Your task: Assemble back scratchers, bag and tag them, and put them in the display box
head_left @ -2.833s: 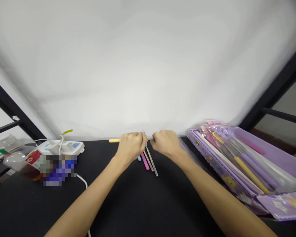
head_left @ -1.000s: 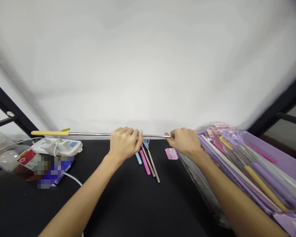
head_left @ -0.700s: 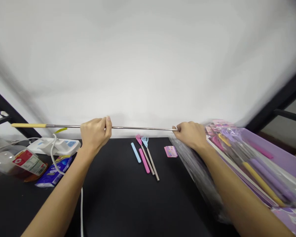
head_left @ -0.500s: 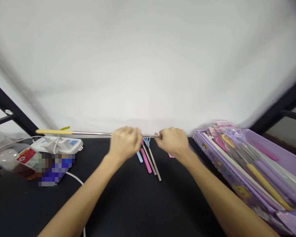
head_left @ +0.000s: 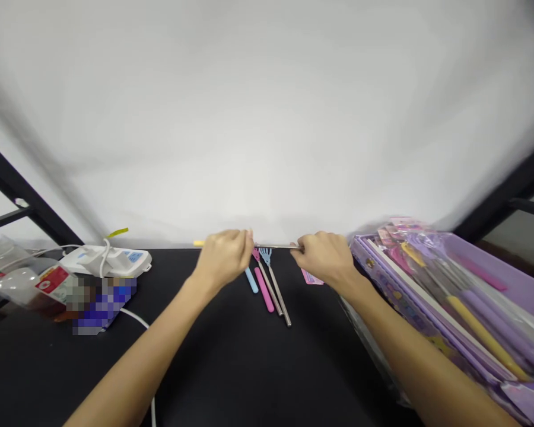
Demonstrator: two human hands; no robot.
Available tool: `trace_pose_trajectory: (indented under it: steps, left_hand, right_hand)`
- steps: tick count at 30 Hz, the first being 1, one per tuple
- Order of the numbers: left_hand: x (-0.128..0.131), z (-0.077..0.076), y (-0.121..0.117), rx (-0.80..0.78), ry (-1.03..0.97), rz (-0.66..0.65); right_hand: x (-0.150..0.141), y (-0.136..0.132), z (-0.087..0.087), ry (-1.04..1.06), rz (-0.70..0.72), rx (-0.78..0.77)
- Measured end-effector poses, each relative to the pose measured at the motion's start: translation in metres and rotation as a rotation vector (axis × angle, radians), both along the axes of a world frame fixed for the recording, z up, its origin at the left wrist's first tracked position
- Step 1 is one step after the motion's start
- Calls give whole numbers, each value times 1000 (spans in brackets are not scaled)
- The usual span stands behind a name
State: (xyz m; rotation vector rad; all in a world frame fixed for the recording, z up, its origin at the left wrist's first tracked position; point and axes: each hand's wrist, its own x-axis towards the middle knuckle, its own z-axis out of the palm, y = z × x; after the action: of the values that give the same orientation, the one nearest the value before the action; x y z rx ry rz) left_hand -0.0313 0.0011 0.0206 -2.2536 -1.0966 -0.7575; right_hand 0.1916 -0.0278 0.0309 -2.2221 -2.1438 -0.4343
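A telescopic back scratcher is stretched level between my hands at the back edge of the table, its thin metal rod point(head_left: 276, 246) showing in the gap. My left hand point(head_left: 225, 255) is closed around it, with the tip of the yellow handle point(head_left: 198, 243) poking out on the left. At the rod's other end, my right hand point(head_left: 324, 255) is closed too and hides the end piece. Below lie a blue claw head point(head_left: 266, 256) and a pink claw head point(head_left: 256, 254) on metal rods. Beside them are a pink handle point(head_left: 264, 290) and a blue handle point(head_left: 251, 280).
On the right, a purple box point(head_left: 463, 255) holds several bagged back scratchers. A small pink card point(head_left: 312, 277) lies by my right wrist. To the left are a white power strip point(head_left: 133, 261) with a cord, a clear bottle point(head_left: 22, 287) and a blurred blue packet point(head_left: 104, 311).
The yellow handle no longer reaches far left; it has slid right, and only its tip shows beyond my left hand. My right hand has shifted slightly right.
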Motion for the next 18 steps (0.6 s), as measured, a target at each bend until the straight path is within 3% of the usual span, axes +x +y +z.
trace_pose_trajectory:
  steps: [4,8,12,15,18]
  left_hand:
    - [-10,7,7,41,-89,202]
    - [7,-7,3,-25,-38,49]
    - [25,-19,-5,-60,-82,6]
    - [7,-12,3,-52,-42,16]
    - [-32,4,22,8,-49,123]
  right_hand:
    - [8,1,0,10,-77,13]
    - [-14,-1,-4,20,17,33]
    - [-39,-5,-8,47,68,56]
    - [-30,-4,-6,46,104,43]
    - [-4,3,-1,53,20,40]
